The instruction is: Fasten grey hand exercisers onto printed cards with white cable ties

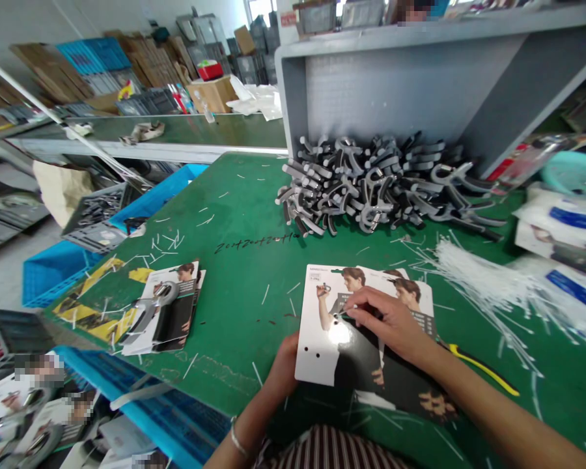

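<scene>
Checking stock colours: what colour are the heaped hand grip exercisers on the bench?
The exercisers are grey and black, best seen in the head view.

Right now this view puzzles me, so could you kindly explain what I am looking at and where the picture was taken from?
This is a single picture from a camera worn on a person's head, looking down at their own bare hands, so no machine is involved. The left hand steadies the edge of a printed card, while the fingers of the right hand pinch at the card near its top. Also on the green table lie a heap of grey hand grippers, a bundle of white plastic ties and a yellow handle.
</scene>
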Motion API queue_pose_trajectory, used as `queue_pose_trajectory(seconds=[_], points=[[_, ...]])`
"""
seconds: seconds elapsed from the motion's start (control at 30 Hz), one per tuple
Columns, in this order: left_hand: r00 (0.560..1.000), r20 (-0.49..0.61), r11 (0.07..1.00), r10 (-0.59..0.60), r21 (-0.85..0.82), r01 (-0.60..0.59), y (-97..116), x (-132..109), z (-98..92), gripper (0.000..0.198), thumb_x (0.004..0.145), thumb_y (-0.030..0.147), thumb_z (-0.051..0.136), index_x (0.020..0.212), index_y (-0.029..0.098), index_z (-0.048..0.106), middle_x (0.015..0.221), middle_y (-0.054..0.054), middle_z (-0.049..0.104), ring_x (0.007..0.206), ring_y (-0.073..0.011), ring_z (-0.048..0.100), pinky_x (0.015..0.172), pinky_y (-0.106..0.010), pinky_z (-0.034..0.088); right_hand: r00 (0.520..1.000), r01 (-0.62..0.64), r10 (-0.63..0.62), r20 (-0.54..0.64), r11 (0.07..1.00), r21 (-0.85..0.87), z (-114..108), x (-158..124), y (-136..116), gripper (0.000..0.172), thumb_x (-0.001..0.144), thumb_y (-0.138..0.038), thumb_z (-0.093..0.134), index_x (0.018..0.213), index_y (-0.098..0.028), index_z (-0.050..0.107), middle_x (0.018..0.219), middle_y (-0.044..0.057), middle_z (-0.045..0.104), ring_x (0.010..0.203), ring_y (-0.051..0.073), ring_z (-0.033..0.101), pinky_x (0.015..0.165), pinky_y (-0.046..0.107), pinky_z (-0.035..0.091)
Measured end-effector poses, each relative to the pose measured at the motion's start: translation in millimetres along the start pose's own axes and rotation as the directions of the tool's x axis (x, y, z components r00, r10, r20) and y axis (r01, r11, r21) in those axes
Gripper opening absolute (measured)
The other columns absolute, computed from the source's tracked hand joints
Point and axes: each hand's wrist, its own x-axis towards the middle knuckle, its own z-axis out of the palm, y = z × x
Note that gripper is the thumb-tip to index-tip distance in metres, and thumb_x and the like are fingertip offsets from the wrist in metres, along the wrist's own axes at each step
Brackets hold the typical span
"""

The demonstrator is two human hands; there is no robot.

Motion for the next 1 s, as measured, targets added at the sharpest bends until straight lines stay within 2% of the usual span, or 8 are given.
queue_pose_trajectory(seconds=[0.13, 0.3, 0.37, 0.5, 0.63, 0.8, 0.9, 1.0], points=[[0.989, 0.052, 0.971, 0.14, 0.187, -0.147, -4, -26, -15.4, 0.007, 0.072, 0.015, 0.068, 0.076, 0.018, 0.073, 0.085, -0.004, 0.07, 0.082, -0.0214, 0.062, 0.074, -0.03, 0.049, 0.998, 0.024, -0.02, 0.06, 0.997, -0.073, 0, 0, -1, 0.014, 0.098, -0.032, 0.053, 0.096, -0.023, 0.064, 0.093, 0.003, 0.067, 0.088, 0.019, 0.061, 0.082, 0.032, 0.044], [0.909, -0.101, 0.879, 0.404, 0.317, -0.355, -17, -7, -10.7, 0.016, 0.077, 0.018, 0.064, 0.09, 0.02, 0.074, 0.104, -0.008, 0.068, 0.1, -0.024, 0.06, 0.091, -0.035, 0.045, 0.997, 0.016, -0.007, 0.071, 0.992, -0.128, 2, 2, -1, 0.016, 0.099, -0.032, 0.052, 0.096, -0.022, 0.064, 0.091, 0.003, 0.066, 0.086, 0.018, 0.06, 0.08, 0.031, 0.043], [0.911, -0.085, 0.885, 0.404, 0.287, -0.366, -22, 6, -5.9, 0.022, 0.078, 0.019, 0.064, 0.098, 0.019, 0.074, 0.11, -0.009, 0.069, 0.104, -0.0251, 0.06, 0.095, -0.037, 0.045, 0.998, 0.019, -0.009, 0.068, 0.99, -0.143, 3, 2, -1, 0.016, 0.099, -0.031, 0.051, 0.096, -0.022, 0.064, 0.091, 0.003, 0.066, 0.087, 0.018, 0.06, 0.081, 0.031, 0.043], [0.939, -0.02, 0.913, 0.345, 0.241, -0.33, -28, 13, -1.0, 0.02, 0.082, 0.022, 0.061, 0.096, 0.015, 0.074, 0.092, -0.009, 0.074, 0.083, -0.0232, 0.065, 0.083, -0.036, 0.051, 0.998, 0.031, -0.021, 0.059, 0.986, -0.166, 3, 1, -1, 0.015, 0.099, -0.031, 0.052, 0.096, -0.022, 0.063, 0.092, 0.002, 0.066, 0.088, 0.018, 0.06, 0.081, 0.03, 0.042], [0.95, 0.058, 0.93, 0.307, 0.197, -0.312, -24, -9, -8.5, 0.03, 0.081, 0.022, 0.066, 0.11, 0.019, 0.072, 0.108, -0.007, 0.074, 0.096, -0.025, 0.066, 0.089, -0.036, 0.049, 0.998, 0.04, -0.032, 0.05, 0.983, -0.18, 5, 1, 0, 0.014, 0.099, -0.031, 0.052, 0.097, -0.022, 0.063, 0.094, 0.002, 0.067, 0.089, 0.018, 0.061, 0.081, 0.03, 0.042], [0.94, 0.222, 0.939, 0.258, 0.171, -0.298, -20, -30, -17.7, 0.017, 0.086, 0.027, 0.065, 0.095, 0.02, 0.078, 0.109, -0.008, 0.073, 0.098, -0.0266, 0.065, 0.091, -0.036, 0.048, 0.998, 0.033, -0.023, 0.052, 0.979, -0.202, 5, 2, 0, 0.014, 0.099, -0.031, 0.052, 0.097, -0.022, 0.063, 0.093, 0.002, 0.067, 0.087, 0.018, 0.061, 0.08, 0.029, 0.042], [0.956, 0.083, 0.949, 0.28, 0.128, -0.289, -20, -22, -9.9, 0.013, 0.08, 0.026, 0.072, 0.089, 0.019, 0.078, 0.11, -0.008, 0.071, 0.105, -0.0278, 0.062, 0.096, -0.036, 0.045, 0.999, 0.023, -0.012, 0.048, 0.974, -0.226, 5, 3, -1, 0.014, 0.098, -0.031, 0.053, 0.096, -0.022, 0.063, 0.091, 0.001, 0.067, 0.085, 0.017, 0.061, 0.078, 0.028, 0.041], [0.975, -0.141, 0.985, 0.172, -0.001, -0.174, -18, -1, 6.9, 0.019, 0.08, 0.028, 0.074, 0.095, 0.017, 0.074, 0.102, -0.008, 0.07, 0.1, -0.0254, 0.062, 0.094, -0.037, 0.048, 0.999, 0.004, 0.009, 0.042, 0.955, -0.297, 6, 5, -5, 0.012, 0.096, -0.032, 0.055, 0.095, -0.023, 0.063, 0.087, 0.0, 0.066, 0.078, 0.016, 0.059, 0.072, 0.027, 0.04]])
